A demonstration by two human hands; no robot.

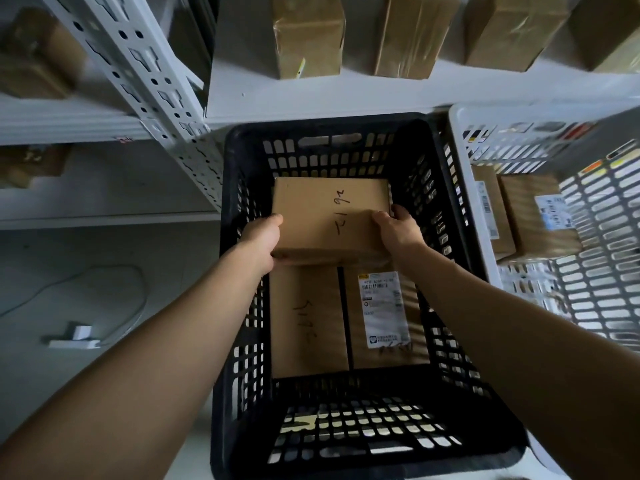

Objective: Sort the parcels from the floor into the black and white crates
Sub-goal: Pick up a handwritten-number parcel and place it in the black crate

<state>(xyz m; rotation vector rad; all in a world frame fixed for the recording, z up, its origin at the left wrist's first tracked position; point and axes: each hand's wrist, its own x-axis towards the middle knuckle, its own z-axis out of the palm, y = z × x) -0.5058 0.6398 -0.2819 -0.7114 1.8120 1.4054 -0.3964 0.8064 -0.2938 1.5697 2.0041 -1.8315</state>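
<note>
The cardboard parcel [329, 216], with handwriting on its top face, is inside the black crate [325, 121], below the rim and over the far half of the crate. Both hands hold it. The left hand [263, 240] grips its left end with fingers curled under the near edge. The right hand [398, 230] clasps the right near corner, thumb on top. Its long axis runs side to side across the crate, from one hand to the other, so neither hand is nearer and the load is shared evenly.

Two parcels already lie on the near half of the crate's bottom, side by side with their long axes running near to far: a plain one [304, 320] and one with a printed label [384, 313]. The held parcel's near edge overlaps their far ends, so the coming move probably needs it lowered straight down just beyond them.

Right of the black crate, touching or just beside it, stands the white crate [606, 271], with parcels [533, 216] inside. Beyond the black crate, a white shelf [311, 95] carries taped boxes [308, 36].
</note>
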